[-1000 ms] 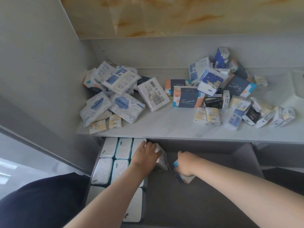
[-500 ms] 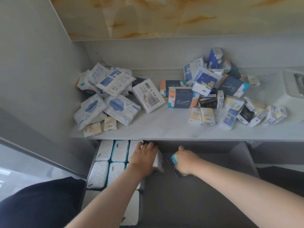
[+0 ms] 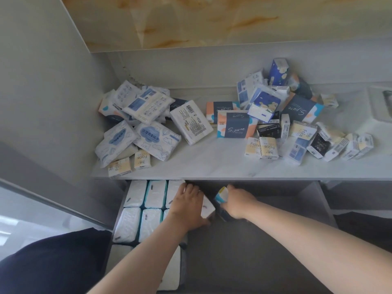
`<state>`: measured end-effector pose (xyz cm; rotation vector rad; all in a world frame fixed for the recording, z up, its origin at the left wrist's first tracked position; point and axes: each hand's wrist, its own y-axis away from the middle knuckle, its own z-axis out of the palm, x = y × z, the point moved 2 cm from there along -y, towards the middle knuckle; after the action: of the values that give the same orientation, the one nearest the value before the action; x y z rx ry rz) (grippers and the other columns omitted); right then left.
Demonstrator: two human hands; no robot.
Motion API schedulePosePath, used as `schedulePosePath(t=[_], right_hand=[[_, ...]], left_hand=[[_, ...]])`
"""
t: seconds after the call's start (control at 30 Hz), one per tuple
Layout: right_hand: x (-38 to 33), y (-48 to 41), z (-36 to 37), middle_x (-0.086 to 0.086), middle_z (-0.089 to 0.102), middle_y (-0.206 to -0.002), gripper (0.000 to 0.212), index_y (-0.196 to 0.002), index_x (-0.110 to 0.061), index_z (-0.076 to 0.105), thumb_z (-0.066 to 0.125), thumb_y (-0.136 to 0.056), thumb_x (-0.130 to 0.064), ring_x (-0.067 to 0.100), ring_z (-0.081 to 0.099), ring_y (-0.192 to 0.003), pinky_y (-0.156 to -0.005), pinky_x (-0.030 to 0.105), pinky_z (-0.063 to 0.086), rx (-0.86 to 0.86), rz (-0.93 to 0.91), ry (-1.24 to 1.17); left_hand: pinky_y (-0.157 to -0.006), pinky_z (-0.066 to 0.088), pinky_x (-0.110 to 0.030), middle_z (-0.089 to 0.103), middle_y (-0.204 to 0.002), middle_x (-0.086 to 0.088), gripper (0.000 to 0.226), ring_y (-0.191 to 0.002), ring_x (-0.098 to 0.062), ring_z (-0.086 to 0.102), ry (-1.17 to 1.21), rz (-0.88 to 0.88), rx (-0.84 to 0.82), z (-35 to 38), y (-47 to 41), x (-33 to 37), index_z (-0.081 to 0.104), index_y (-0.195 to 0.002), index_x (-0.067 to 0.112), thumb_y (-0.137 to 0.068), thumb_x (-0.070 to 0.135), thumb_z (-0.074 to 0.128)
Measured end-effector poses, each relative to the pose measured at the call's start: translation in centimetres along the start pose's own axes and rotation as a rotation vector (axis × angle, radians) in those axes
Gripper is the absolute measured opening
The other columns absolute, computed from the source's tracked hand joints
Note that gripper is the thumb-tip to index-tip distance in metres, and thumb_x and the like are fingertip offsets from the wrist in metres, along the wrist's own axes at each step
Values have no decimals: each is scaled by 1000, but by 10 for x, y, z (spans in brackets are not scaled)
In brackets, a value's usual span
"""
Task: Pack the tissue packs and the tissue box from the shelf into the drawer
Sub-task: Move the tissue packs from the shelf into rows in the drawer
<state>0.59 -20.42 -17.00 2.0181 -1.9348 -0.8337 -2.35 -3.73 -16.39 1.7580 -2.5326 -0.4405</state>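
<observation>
A: What are the hands doing?
B: In the drawer (image 3: 265, 251), the left hand (image 3: 188, 205) is curling its fingers over a white pack (image 3: 207, 207). The right hand (image 3: 238, 202) is clamping a blue-and-yellow pack (image 3: 221, 195) just beside it.
A: Farther back?
B: Tissue packs (image 3: 157, 141) are lying heaped on the shelf (image 3: 212, 166).

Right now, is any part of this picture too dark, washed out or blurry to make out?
Head view: bright light bleaches the shelf at its far right; the drawer sits in shadow, dimming the tissue pack that the right hand grips; small print is soft.
</observation>
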Motion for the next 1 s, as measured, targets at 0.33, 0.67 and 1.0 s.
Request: schedulePosePath(t=[0.33,0.67,1.0], right_hand=[[-11,-10,9,10,48,-139,61,-143,-16,39,67,-90,-13,29,51,-125,-100,36,46,-36,-69,-225],[-31,-9,23,7,56,-134,55,-146,-16,39,54,-93,-7,26,54,-120,-93,34,50,-86,179,-704],[-34,-4,29,19,68,-119,48,-129,-16,53,40,-88,4,31,62,-84,-73,40,56,-410,215,-912]], left_hand=[[-111,21,-40,50,-122,-8,46,-117,-28,41,-91,-1,-32,0,5,-7,59,-119,14,-88,47,57],[-99,32,-36,52,-118,-5,45,-112,-26,44,40,81,103,7,18,-17,59,-111,16,-78,46,63],[-108,29,-39,34,-148,-4,57,-137,-27,23,56,58,49,3,30,-29,49,-137,24,-84,46,55]])
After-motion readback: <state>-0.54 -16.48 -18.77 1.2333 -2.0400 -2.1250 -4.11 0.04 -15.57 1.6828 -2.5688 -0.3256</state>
